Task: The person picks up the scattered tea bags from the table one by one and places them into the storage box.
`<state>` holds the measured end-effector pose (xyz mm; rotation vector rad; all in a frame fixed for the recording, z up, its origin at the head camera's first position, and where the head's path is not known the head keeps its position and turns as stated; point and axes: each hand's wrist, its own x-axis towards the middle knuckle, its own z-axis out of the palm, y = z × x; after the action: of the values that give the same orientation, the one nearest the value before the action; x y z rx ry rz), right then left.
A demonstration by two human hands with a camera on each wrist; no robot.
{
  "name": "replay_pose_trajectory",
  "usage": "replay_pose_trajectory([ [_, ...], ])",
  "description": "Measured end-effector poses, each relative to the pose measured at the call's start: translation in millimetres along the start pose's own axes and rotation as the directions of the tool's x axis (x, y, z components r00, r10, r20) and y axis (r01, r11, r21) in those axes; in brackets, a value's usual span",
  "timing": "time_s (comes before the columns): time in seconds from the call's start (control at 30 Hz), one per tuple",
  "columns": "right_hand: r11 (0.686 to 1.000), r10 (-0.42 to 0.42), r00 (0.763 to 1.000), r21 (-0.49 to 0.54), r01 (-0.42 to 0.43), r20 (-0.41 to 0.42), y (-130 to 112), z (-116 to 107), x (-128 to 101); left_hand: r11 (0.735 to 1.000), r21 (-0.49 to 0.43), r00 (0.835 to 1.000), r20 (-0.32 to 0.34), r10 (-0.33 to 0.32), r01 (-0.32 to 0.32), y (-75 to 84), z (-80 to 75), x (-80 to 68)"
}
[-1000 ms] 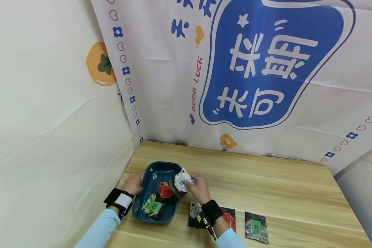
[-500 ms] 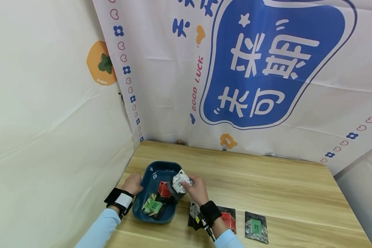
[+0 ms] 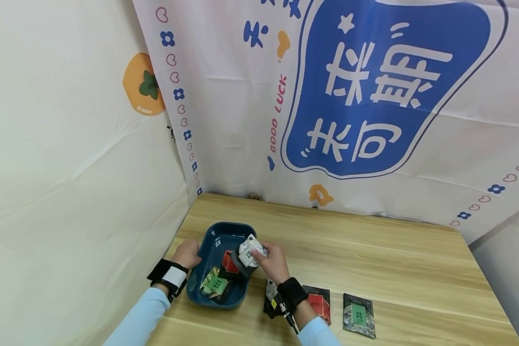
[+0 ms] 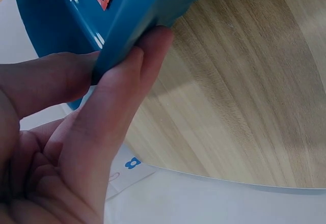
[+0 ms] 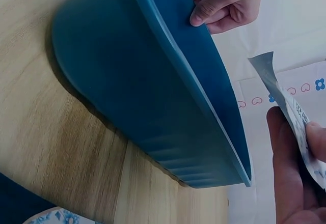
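Observation:
A deep blue dish [image 3: 218, 244] stands at the table's left. My left hand [image 3: 187, 254] pinches its left rim, thumb inside and fingers outside, as the left wrist view shows along the dish wall [image 4: 135, 23]. Over the right rim, my right hand [image 3: 275, 263] holds a white and grey sachet [image 3: 248, 253] between thumb and fingers. That sachet [image 5: 291, 109] appears tilted, above the dish's edge, in the right wrist view. Inside the dish lie a red and black sachet [image 3: 229, 263], partly hidden by the held one, and a yellow-green sachet [image 3: 216, 284].
On the wooden table [image 3: 406, 269], right of the dish, lie a dark grey sachet [image 3: 270, 294] partly under my right wrist, a red and black sachet [image 3: 319, 303] and a black one with a green label [image 3: 359, 315]. White printed cloth [image 3: 233, 120] hangs behind.
My right hand has shifted slightly left, bringing the held sachet further over the dish. My left hand keeps its hold on the rim. The head view has tilted a little.

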<state>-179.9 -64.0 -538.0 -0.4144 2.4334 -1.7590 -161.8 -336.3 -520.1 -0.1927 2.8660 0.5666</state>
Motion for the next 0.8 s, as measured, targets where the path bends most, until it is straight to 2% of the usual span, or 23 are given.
replay_pose_trajectory([
  [0.27,1.0,0.003,1.0,-0.009,-0.003,-0.002,-0.4,5.0,3.1,1.0,-0.005,1.0,-0.019,0.012,-0.013,-0.4,0.8,1.0],
  [0.8,1.0,-0.014,1.0,-0.022,0.014,0.016,-5.0,8.4,4.9,1.0,-0.006,1.0,-0.007,-0.006,0.006,2.5,-1.2,-2.0],
])
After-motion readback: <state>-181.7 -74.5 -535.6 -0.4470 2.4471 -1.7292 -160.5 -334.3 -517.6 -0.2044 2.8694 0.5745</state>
